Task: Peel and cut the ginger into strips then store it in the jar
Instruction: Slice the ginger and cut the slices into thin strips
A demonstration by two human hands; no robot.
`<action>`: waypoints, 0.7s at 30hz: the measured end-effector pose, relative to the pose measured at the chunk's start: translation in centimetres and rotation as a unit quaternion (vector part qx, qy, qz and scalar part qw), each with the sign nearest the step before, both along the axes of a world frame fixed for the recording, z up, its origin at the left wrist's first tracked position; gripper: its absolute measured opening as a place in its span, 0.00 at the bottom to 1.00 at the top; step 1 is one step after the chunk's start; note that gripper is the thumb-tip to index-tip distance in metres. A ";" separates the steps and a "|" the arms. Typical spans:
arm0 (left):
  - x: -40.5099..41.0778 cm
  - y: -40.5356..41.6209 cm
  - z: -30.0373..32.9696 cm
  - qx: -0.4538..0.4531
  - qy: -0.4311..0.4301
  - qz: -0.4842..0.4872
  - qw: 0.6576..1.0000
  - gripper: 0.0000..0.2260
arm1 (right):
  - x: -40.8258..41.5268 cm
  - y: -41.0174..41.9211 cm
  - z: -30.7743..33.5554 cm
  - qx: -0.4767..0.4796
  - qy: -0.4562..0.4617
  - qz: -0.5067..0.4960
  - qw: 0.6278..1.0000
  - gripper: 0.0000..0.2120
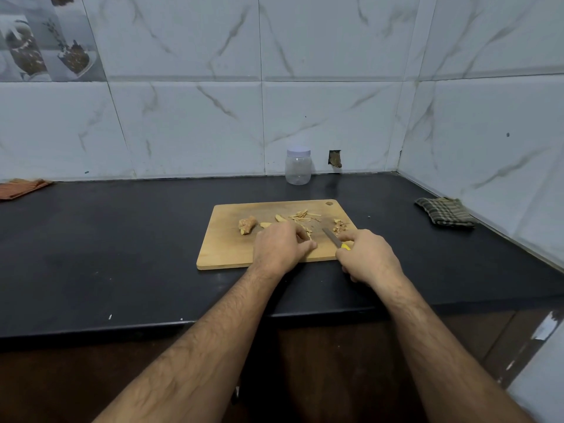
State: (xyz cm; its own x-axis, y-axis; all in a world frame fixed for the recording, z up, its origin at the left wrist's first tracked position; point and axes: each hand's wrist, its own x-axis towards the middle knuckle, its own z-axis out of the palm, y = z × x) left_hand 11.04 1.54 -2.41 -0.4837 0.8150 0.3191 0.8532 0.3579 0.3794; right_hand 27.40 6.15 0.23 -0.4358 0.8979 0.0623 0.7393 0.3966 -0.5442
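A wooden cutting board (225, 251) lies on the black counter. On it sit an unpeeled ginger chunk (247, 225) at the left, two peeled slices (280, 218), a heap of thin ginger strips (302, 216) and peel scraps (340, 225) at the right. My left hand (282, 244) rests on the board with fingers curled over a ginger piece that is mostly hidden. My right hand (367, 256) grips a yellow-handled knife (333, 238), blade pointing up-left beside the left fingers. A clear plastic jar (298, 167) with a white lid stands shut near the wall behind the board.
A checked cloth (444, 212) lies at the right by the tiled side wall. An orange cloth (21, 187) lies at the far left. A tiled wall runs along the back, with a small hole (334, 158) near the jar. The counter's front edge is below my forearms.
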 end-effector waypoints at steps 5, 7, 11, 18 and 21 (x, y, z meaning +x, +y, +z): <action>0.2 1.9 0.4 -0.012 -0.016 0.025 0.999 0.11 | 0.0 0.3 0.0 0.021 0.029 -0.015 0.999 0.22; 0.0 2.7 0.7 -0.015 -0.037 0.043 0.998 0.10 | -0.1 0.4 0.0 0.026 0.040 -0.012 0.999 0.21; -0.7 4.1 1.1 -0.005 -0.055 0.068 0.996 0.09 | -0.3 0.7 -0.4 0.032 0.048 -0.006 0.998 0.20; -1.5 5.9 1.9 -0.014 0.019 0.082 0.996 0.09 | -0.8 1.2 -1.1 0.041 0.049 0.000 0.998 0.19; -2.2 6.0 2.1 -0.011 0.031 0.098 0.995 0.07 | -1.0 1.2 -1.1 0.039 0.037 0.004 0.999 0.19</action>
